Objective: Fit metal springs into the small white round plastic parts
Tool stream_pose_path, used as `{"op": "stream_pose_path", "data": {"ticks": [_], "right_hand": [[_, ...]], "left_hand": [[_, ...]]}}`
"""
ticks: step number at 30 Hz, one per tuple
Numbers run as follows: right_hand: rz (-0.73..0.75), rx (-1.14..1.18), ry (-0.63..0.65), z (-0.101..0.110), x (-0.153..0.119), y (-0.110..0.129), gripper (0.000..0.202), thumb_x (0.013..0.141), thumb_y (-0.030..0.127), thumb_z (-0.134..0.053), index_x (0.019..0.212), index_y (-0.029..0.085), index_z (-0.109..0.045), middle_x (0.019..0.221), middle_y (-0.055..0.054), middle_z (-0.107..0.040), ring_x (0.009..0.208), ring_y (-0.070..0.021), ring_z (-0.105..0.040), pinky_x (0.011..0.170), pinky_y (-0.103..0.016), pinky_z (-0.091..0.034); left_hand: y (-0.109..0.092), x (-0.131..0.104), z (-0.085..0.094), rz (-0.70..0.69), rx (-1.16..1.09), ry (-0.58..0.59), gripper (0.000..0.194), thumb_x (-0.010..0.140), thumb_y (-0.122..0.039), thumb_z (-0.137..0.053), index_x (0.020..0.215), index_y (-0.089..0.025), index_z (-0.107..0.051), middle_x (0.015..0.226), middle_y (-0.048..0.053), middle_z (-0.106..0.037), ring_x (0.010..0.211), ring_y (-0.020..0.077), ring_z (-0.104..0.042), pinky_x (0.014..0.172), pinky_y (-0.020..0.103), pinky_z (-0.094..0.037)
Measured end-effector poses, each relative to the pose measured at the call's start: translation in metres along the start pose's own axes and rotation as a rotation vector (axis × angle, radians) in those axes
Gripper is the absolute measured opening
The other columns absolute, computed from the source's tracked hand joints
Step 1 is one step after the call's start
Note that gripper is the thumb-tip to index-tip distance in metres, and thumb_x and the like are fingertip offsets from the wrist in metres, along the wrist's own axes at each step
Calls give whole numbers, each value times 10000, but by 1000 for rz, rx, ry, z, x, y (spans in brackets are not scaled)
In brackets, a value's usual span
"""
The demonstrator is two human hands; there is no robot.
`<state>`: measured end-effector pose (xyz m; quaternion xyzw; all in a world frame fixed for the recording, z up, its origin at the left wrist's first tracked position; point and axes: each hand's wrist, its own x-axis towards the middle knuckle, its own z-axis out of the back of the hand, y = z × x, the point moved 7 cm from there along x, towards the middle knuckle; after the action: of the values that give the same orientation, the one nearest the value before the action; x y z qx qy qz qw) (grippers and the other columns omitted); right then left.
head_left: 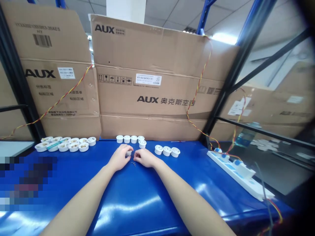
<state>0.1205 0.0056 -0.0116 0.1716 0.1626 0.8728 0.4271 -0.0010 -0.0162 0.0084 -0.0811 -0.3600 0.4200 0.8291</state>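
My left hand [120, 158] curls its fingers around a small white round plastic cup [128, 153], low over the blue tabletop. Close beside it, my right hand [144, 158] has its fingertips pinched together, and whatever may be between them is too small to make out. A few tiny metal pieces, perhaps screws, [133, 163] lie on the table just below the fingertips. Behind my hands stands a row of similar white cups [126, 139], with one cup [142, 144] set in front of it. Three more white cups [167, 150] line up right of my right hand.
At the back left are several white cups [73, 147] with small pieces inside, a teal stick-like tool [54, 145] lying across them. A white power strip [241, 173] runs along the right edge. Cardboard [152, 114] walls the back. A blurred patch covers the left side.
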Motion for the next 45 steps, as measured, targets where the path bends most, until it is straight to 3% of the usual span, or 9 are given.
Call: {"op": "stream_pose_path", "data": {"ticks": [9, 15, 19, 24, 35, 45], "right_hand": [[63, -93, -22, -1, 1, 4, 132, 860, 239, -535, 800, 169, -629, 817, -53, -648, 703, -147, -539, 626, -245, -343], [-61, 401, -221, 13, 5, 0, 237, 915, 342, -452, 810, 168, -573, 746, 6, -566, 682, -120, -486, 641, -236, -364], [-53, 717, -215, 8, 7, 7, 272, 884, 432, -488, 792, 181, -536, 661, 46, -460, 588, -96, -396, 566, -218, -326], [-51, 872, -193, 1, 7, 9, 261, 850, 439, -535, 775, 190, -517, 622, 60, -407, 541, -83, -344, 506, -210, -264], [-95, 871, -171, 3, 7, 12, 277, 831, 462, -528, 774, 191, -518, 602, 57, -397, 540, -92, -359, 521, -217, -284], [-53, 599, -277, 14, 5, 8, 253, 858, 402, -519, 806, 171, -608, 777, 5, -606, 727, -131, -525, 709, -256, -405]], "left_hand": [[-7, 2, 14, 1, 60, -101, 233, 730, -107, -527, 908, -235, -606, 993, 35, -610, 991, 227, -538, 892, 372, -443], [-14, 3, 16, -48, 75, -117, 165, 762, -210, -604, 926, -229, -596, 985, 35, -636, 970, 232, -552, 861, 368, -438], [-14, 3, 19, -39, 78, -167, 148, 777, -300, -644, 891, -223, -590, 929, 29, -665, 906, 217, -583, 818, 348, -445], [-11, 1, 21, -5, 116, -201, 104, 827, -332, -599, 814, -231, -617, 850, 11, -686, 835, 192, -610, 773, 319, -453], [-12, -1, 21, 22, 208, -232, 114, 829, -295, -561, 800, -235, -654, 830, 13, -699, 803, 192, -614, 769, 319, -451], [-8, 0, 21, 60, 212, -188, 163, 849, -300, -529, 829, -243, -681, 797, 16, -691, 771, 192, -606, 737, 314, -448]]}}
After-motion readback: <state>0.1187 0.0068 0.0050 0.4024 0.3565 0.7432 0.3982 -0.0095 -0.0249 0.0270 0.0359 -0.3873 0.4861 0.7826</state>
